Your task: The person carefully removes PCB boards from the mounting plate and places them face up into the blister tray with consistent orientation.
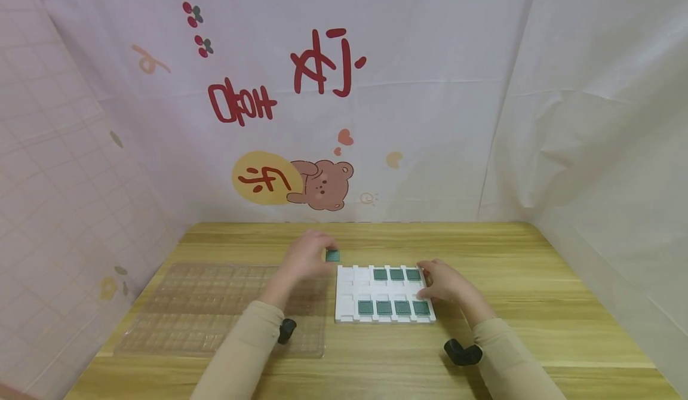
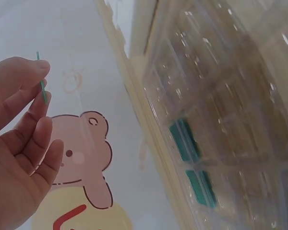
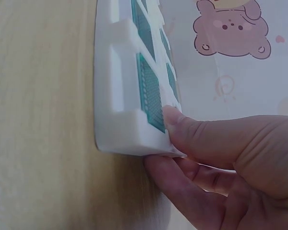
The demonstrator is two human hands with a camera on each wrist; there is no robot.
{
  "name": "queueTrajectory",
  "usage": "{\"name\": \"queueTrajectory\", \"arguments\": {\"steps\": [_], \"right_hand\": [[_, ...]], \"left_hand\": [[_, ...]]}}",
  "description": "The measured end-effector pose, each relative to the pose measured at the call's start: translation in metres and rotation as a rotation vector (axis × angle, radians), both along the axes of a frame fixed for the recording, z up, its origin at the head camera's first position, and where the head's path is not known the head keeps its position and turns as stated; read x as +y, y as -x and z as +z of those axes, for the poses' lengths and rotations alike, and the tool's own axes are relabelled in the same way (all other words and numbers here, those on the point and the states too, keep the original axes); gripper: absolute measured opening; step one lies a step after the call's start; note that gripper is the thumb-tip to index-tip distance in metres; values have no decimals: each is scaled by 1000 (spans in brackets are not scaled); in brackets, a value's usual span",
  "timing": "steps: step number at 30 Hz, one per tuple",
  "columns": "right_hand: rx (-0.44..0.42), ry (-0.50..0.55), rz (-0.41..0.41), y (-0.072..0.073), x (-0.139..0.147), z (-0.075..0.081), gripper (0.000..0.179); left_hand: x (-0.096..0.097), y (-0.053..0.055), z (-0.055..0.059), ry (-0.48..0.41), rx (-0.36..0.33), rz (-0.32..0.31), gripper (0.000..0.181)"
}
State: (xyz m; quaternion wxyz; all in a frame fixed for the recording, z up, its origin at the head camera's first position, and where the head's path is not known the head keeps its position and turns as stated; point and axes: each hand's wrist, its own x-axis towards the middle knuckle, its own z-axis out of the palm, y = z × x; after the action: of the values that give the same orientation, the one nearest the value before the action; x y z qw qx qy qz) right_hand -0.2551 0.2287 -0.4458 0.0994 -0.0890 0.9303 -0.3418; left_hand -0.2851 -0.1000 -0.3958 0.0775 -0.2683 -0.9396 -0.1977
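My left hand pinches a small thin green circuit board between thumb and fingers, above the far left corner of a white tray. In the left wrist view the board is seen edge-on, upright. Two rows of similar green boards sit in the tray's slots, towards its right side. My right hand grips the tray's right end; in the right wrist view its thumb lies on the top beside a board, with fingers at the outer side.
A large clear plastic tray with many compartments lies on the left of the wooden table. Two green pieces show in it in the left wrist view. A printed white cloth hangs behind the table.
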Motion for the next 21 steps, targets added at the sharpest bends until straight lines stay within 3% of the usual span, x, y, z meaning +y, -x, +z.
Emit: {"name": "queueTrajectory", "arguments": {"steps": [21], "right_hand": [[6,-9,1,-1,0,-1,76]], "left_hand": [[-22,16,-12,94,-56,26,18]]}}
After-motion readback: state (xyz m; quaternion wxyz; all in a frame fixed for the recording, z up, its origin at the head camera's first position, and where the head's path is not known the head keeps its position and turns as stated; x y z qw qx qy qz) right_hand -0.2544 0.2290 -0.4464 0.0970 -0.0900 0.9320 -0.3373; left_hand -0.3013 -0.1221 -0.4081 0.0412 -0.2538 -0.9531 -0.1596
